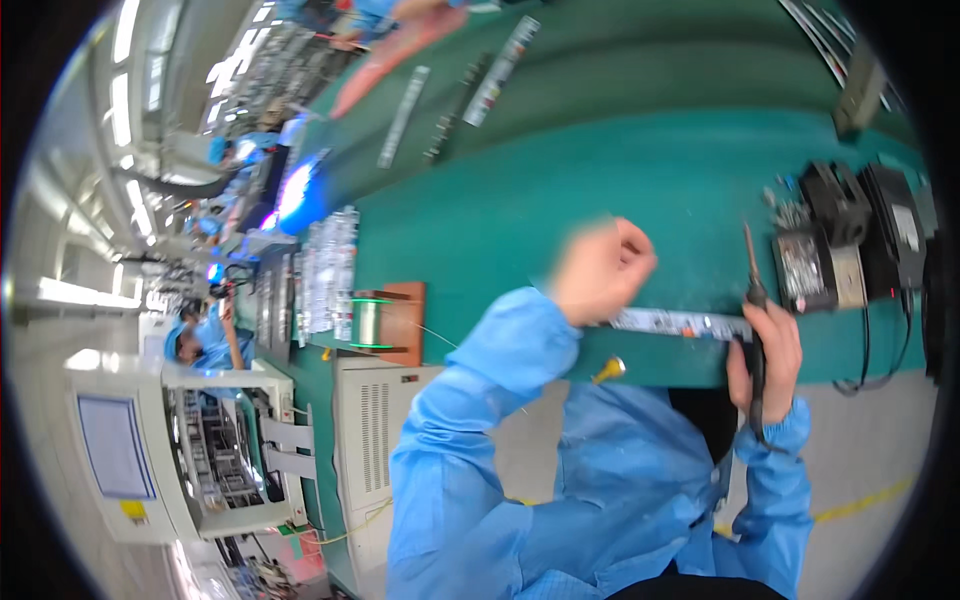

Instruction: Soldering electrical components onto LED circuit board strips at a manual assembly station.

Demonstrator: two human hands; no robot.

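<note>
My right hand (772, 352) is wrapped round a black-handled soldering iron (757, 300), its tip pointing away from me. Beside that hand a narrow strip circuit board (680, 324) lies along the near edge of the green bench; its right end reaches my right fingers. My left hand (605, 270) hovers above the board's left end, slightly blurred. Its fingers are curled and pinched; whatever they hold, if anything, is too small to make out. A thin wire runs from a solder spool (369, 323) on a brown stand toward my left sleeve.
At right stand a soldering station (890, 230) and a tip-cleaner box (803, 268), with cables hanging. Several strip boards (330, 270) lie stacked at left; others (503, 70) lie on the far belt. A yellow object (609, 371) sits at the near edge. Co-workers (210, 335) are at left.
</note>
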